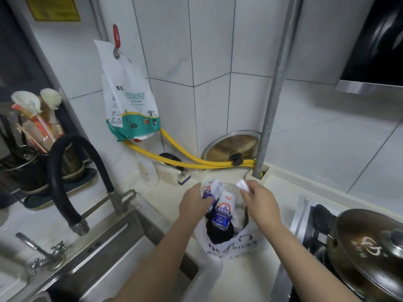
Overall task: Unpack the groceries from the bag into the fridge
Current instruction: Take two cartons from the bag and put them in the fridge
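Note:
A white plastic grocery bag (233,247) with dark print stands open on the counter between the sink and the stove. A white and blue milk carton (223,211) stands upright inside it, above something dark. My left hand (193,203) grips the bag's left handle, a bunched piece of white and purple-printed plastic. The right handle (242,184) is pinched in my right hand (260,200), so the mouth is held apart. No fridge is in view.
A steel sink (109,258) with a black hose faucet (72,171) lies to the left. At the right is a stove with a lidded pot (368,251). Behind the bag: a yellow gas hose (185,162), a pot lid (234,147), a grey pipe (270,127), a soap bottle (150,171).

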The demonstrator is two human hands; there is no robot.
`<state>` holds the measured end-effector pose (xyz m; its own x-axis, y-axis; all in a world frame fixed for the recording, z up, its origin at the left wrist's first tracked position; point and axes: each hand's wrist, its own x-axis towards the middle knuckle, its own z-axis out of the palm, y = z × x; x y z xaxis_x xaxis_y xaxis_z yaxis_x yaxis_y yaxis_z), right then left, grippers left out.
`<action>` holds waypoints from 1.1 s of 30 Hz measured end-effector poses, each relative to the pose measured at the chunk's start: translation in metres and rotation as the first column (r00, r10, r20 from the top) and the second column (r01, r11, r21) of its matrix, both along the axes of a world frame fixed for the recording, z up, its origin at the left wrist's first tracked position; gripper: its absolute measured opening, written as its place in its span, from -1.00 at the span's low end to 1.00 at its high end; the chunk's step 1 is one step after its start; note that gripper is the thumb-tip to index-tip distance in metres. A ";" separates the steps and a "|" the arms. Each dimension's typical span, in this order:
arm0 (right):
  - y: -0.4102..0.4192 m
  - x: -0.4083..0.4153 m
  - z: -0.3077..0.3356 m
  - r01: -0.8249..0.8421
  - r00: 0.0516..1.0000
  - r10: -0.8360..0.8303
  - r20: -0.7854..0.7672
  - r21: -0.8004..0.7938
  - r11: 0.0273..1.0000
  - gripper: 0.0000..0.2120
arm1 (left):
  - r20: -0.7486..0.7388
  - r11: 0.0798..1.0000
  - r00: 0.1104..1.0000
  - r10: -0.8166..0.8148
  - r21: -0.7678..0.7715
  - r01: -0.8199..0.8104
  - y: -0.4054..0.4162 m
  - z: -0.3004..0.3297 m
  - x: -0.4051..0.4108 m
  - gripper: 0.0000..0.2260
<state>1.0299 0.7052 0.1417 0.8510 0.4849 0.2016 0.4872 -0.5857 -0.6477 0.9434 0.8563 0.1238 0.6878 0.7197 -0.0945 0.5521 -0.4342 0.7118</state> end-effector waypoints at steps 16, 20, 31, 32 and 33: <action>-0.023 0.000 0.013 -0.045 0.993 0.057 -0.098 0.124 0.991 -0.67 | -0.026 0.988 0.996 -0.082 0.132 0.085 -0.092 0.000 0.026 -0.47; -0.029 0.004 0.014 -0.061 0.993 0.074 -0.091 0.144 0.988 -0.68 | -0.113 0.974 0.989 -0.098 0.192 0.118 -0.092 -0.002 0.033 -0.49; -0.024 0.003 0.022 -0.026 0.999 0.028 -0.028 0.078 0.997 -0.68 | -0.016 0.957 0.996 -0.091 0.274 0.092 -0.062 0.019 0.015 -0.68; -0.022 0.002 0.023 -0.018 1.000 0.018 -0.001 0.055 0.998 -0.68 | -0.035 0.950 0.994 -0.099 0.294 0.105 -0.056 0.023 0.014 -0.70; -0.021 0.001 0.025 -0.008 0.999 0.007 0.033 0.024 1.000 -0.67 | -0.058 0.943 0.993 -0.106 0.310 0.119 -0.050 0.027 0.013 -0.71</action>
